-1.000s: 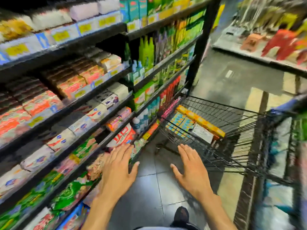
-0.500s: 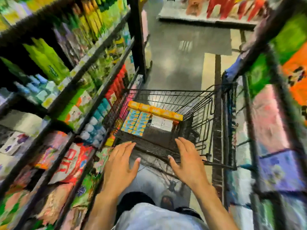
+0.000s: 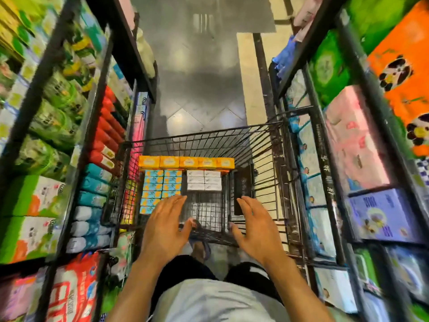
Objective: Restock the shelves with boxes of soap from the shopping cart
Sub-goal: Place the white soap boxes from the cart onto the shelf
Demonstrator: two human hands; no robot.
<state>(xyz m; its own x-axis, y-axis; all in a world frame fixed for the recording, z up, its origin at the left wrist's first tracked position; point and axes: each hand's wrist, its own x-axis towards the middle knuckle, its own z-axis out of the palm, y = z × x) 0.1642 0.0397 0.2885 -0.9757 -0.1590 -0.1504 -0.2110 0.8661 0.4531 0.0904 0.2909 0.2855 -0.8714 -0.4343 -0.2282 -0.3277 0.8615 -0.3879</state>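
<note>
Both hands, left hand (image 3: 166,225) and right hand (image 3: 254,225), hovered empty with fingers spread wide over the shopping cart (image 3: 260,145), apparently reaching for the soap boxes (image 3: 185,180) stacked at twelve o'clock, which next needed gripping.

I stood in a shop aisle: tall black metal shelves (image 3: 102,94) packed with bright packaged goods rose on both sides, a glossy grey tiled floor (image 3: 199,94) ran between them, and a black wire shopping cart (image 3: 209,140) held rows of small boxes (image 3: 185,162).
</note>
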